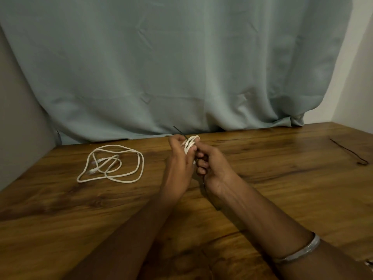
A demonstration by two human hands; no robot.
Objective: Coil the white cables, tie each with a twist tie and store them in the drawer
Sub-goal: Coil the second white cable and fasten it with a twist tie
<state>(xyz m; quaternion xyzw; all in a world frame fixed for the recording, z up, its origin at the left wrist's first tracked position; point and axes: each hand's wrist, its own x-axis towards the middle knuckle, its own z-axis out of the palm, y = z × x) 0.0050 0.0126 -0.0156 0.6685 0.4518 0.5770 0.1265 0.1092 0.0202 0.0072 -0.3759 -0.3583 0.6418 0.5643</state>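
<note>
White cord, coiled small, is sitting betw. both hands just above the table's middle, toward the back edge. The left hand (179, 158) is gripping the coiled cable (190, 144), fingers curled round the bundle. The right hand (212, 168) is pinching a dark twist tie (204, 181); one end is poking up behind the coil, the other is trailing down past the wrist. So cable no. 1 looks coiled, w/ the tie being worked on; can't tell if any twist is in yet.

Moving outward: a second white cable (113, 164) is lying loose and sprawled toward the table's left edge, not coiled, not tied. A spare twist tie (349, 151) is waiting near the right edge. No drawer in view, so storing is prob. all still ahead. Roughly a third done.
</note>
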